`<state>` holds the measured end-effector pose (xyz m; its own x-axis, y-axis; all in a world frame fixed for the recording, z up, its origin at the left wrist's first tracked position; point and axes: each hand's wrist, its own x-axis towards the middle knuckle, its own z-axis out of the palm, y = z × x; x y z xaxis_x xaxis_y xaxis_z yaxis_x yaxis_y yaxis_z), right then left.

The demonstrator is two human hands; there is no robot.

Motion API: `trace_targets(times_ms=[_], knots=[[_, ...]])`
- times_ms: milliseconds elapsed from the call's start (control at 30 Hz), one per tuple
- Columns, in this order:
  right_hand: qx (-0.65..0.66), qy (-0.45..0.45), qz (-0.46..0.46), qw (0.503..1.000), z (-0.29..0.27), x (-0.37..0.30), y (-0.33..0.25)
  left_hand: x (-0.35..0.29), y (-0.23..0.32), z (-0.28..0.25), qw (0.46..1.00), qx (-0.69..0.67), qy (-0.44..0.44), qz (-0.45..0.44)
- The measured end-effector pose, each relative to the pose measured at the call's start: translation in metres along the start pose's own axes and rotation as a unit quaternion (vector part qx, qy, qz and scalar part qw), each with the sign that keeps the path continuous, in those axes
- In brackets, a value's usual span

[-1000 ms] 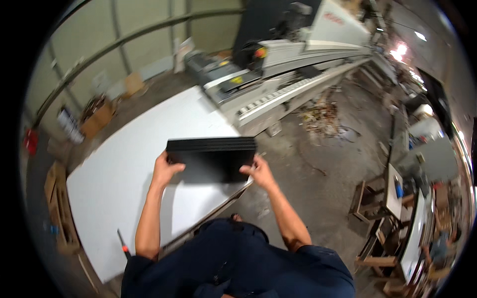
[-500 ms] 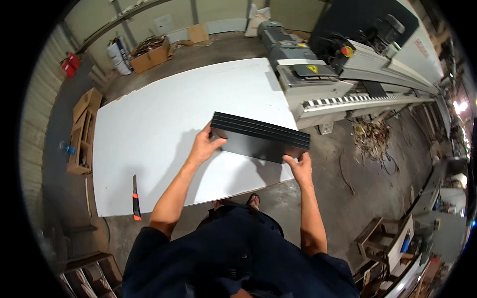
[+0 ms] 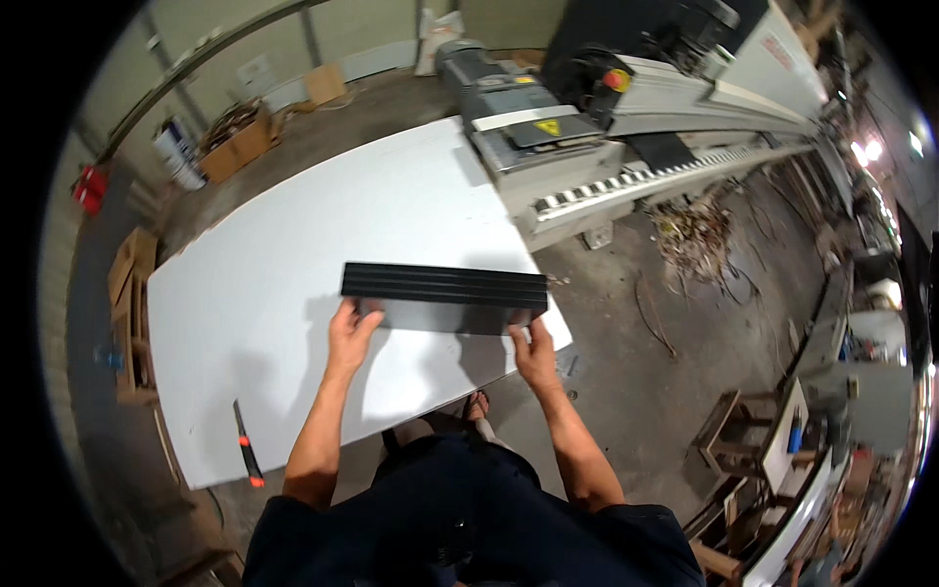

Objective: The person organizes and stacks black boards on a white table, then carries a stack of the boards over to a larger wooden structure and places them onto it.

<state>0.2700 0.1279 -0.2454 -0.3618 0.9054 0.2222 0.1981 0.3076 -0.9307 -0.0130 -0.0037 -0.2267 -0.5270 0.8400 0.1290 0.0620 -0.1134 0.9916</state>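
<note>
Both hands grip a stack of several long, dark boards (image 3: 445, 286) with black edges, one hand near each end. My left hand (image 3: 350, 335) is closed on the lower left end, its thumb on the near face. At the right end, my right hand (image 3: 531, 347) holds it the same way, with its fingers partly hidden. The stack is over the white tabletop (image 3: 264, 293) near its right side; I cannot tell whether it touches the surface. A knife with a black and orange handle (image 3: 248, 458) lies near the table's front left edge.
A long machine with a toothed track (image 3: 626, 181) and a motor adjoins the table's far right. Scraps (image 3: 693, 240) lie heaped on the floor beneath it. Wooden frames (image 3: 748, 440) stand at the right. A cardboard box (image 3: 238, 147) sits behind the table.
The stack has come nearer to me and turned from slanting to almost level across the view, still held by both hands. The whole scene has also shifted as the head turned.
</note>
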Motion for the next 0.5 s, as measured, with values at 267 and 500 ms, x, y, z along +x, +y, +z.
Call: trace_targets(times_ms=[267, 500], knots=[[-0.033, 0.008, -0.005, 0.999, -0.014, -0.003, 0.006, 0.02, -0.037, -0.03, 0.997, 0.032, -0.029, -0.061], [0.021, 0.151, 0.173, 0.973, -0.028, -0.138, -0.068, 0.019, 0.018, 0.005, 0.97, -0.009, -0.232, -0.072]])
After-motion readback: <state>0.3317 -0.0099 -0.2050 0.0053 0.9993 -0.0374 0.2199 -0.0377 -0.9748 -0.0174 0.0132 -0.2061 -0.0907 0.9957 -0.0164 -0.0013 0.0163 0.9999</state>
